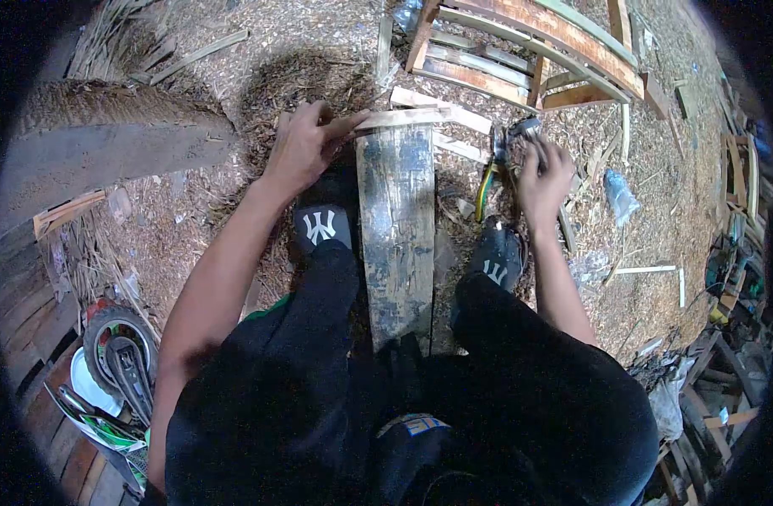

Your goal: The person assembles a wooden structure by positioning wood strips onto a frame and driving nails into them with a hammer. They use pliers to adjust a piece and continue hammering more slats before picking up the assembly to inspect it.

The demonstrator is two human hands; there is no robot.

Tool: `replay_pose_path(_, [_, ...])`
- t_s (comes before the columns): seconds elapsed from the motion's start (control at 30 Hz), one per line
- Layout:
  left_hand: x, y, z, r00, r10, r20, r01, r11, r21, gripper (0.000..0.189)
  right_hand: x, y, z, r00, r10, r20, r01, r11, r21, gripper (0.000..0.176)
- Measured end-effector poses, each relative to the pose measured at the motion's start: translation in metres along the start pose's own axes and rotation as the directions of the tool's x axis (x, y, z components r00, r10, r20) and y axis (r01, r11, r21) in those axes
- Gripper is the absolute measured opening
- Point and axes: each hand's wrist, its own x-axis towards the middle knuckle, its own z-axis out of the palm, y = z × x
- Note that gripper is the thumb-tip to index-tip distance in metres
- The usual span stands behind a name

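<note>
Likely a woodworking yard: wood chips (pixel 302 51), worn plank (pixel 396 228).

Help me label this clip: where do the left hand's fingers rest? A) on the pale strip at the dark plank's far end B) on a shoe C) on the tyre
A: the left hand lays its fingers on the pale strip across the far end of the dark plank.

The plank's (pixel 396 228) near end vanished behind the person's dark trousers (pixel 319 354). The right hand (pixel 545 173) covered most of a yellow-and-green-handled tool (pixel 487 184), so its type and the grip were unclear. The wooden frame (pixel 530 42) ran off the top edge, and the dark lens border swallowed the clutter (pixel 724 278) at right.
</note>
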Motion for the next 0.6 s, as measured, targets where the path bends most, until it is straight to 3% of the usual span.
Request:
replay_pose_path(0.07, [-0.003, -0.003, -0.002, 1.000, 0.018, 0.004, -0.018, 0.999, 0.042, 0.072, -0.011, 0.040, -0.011, 1.000, 0.013, -0.026, -0.019, 0.965, -0.260, 0.033])
replay_pose_path(0.17, [-0.015, -0.014, 0.001, 0.998, 0.006, 0.062, -0.008, 1.000, 0.031, 0.077, -0.026, 0.062, -0.038, 0.942, 0.186, 0.279, -0.069, 0.922, -0.382, 0.039])
replay_pose_path(0.2, [-0.019, -0.017, 0.002, 0.998, 0.063, -0.032, -0.064, 0.997, -0.038, 0.066, -0.028, 0.064, -0.041, 0.942, 0.188, 0.278, -0.070, 0.921, -0.384, 0.039])
replay_pose_path(0.23, [-0.023, -0.019, 0.004, 0.986, 0.112, -0.126, -0.126, 0.987, -0.101, 0.056, -0.032, 0.068, -0.044, 0.941, 0.120, 0.316, -0.002, 0.937, -0.348, 0.043])
replay_pose_path(0.27, [-0.028, -0.020, 0.005, 0.985, 0.115, -0.125, -0.128, 0.987, -0.102, 0.056, -0.035, 0.075, -0.045, 0.935, 0.050, 0.352, 0.066, 0.949, -0.309, 0.047])
replay_pose_path(0.3, [-0.031, -0.020, 0.005, 0.993, 0.074, -0.091, -0.091, 0.976, -0.200, 0.056, -0.033, 0.076, -0.045, 0.904, 0.169, 0.392, -0.073, 0.966, -0.249, 0.055])
replay_pose_path(0.33, [-0.033, -0.021, 0.006, 0.998, 0.034, -0.053, -0.048, 0.954, -0.295, 0.055, -0.032, 0.077, -0.046, 0.904, 0.170, 0.391, -0.074, 0.966, -0.248, 0.055])
replay_pose_path(0.4, [-0.034, -0.023, 0.008, 0.999, 0.030, -0.034, -0.038, 0.955, -0.295, 0.052, -0.028, 0.074, -0.055, 0.881, 0.170, 0.441, -0.071, 0.970, -0.232, 0.056])
replay_pose_path(0.43, [-0.033, -0.022, 0.008, 0.999, 0.026, -0.019, -0.030, 0.954, -0.297, 0.049, -0.026, 0.056, -0.062, 0.915, 0.057, 0.400, 0.026, 0.979, -0.200, 0.052])
replay_pose_path(0.47, [-0.032, -0.019, 0.007, 1.000, 0.025, -0.019, -0.030, 0.954, -0.297, 0.049, -0.022, 0.038, -0.069, 0.914, 0.057, 0.401, 0.027, 0.979, -0.200, 0.052])
replay_pose_path(0.53, [-0.025, -0.008, 0.002, 1.000, 0.015, 0.008, -0.010, 0.893, -0.451, 0.045, -0.005, -0.019, -0.088, 0.734, 0.272, 0.623, -0.314, 0.948, -0.043, 0.051])
replay_pose_path(0.57, [-0.022, -0.007, 0.000, 1.000, 0.016, 0.007, -0.011, 0.893, -0.451, 0.045, -0.018, -0.013, -0.080, 0.838, 0.033, 0.545, -0.110, 0.988, 0.111, 0.050])
replay_pose_path(0.6, [-0.021, -0.006, -0.002, 0.998, 0.054, -0.035, -0.064, 0.894, -0.443, 0.045, -0.019, -0.020, -0.080, 0.838, 0.033, 0.544, -0.111, 0.988, 0.112, 0.050])
